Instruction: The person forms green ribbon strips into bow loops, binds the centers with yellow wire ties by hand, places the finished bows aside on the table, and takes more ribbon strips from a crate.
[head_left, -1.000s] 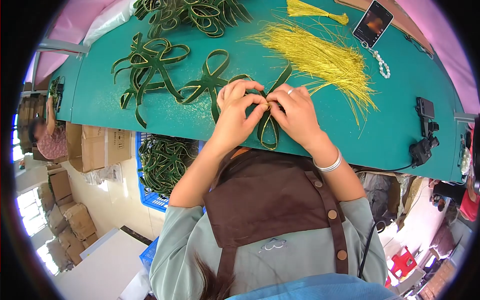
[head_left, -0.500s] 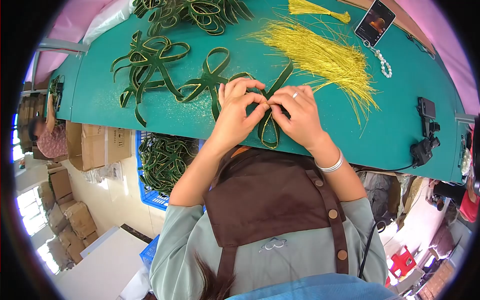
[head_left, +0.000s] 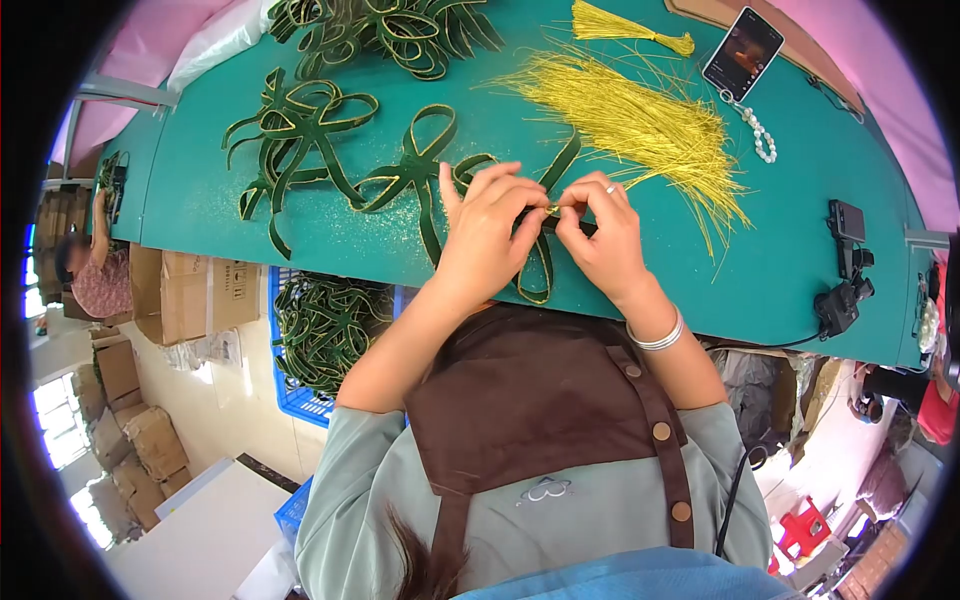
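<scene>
A green ribbon bow with gold edges (head_left: 537,272) lies at the table's near edge under both hands. My left hand (head_left: 492,228) pinches the bow's middle between thumb and forefinger, its other fingers raised. Close beside it on the right, my right hand (head_left: 598,222) has thumb and forefinger pressed together at a small gold tie (head_left: 553,210). The fingers partly hide the bow's centre. Just left of my left hand lies another looped green bow (head_left: 418,165). Loose gold wire strands (head_left: 640,120) spread beyond my right hand.
More green bows (head_left: 300,130) and a pile (head_left: 390,30) lie on the green table (head_left: 790,240). A tied gold bundle (head_left: 630,28), a phone (head_left: 743,52) and a black device (head_left: 840,305) are there too. Below stands a blue basket of bows (head_left: 292,395). Another person (head_left: 100,280) is far left.
My right hand has shifted slightly right and down, opening a small gap between the two hands where the gold tie shows. My left hand has turned a little over the bow.
</scene>
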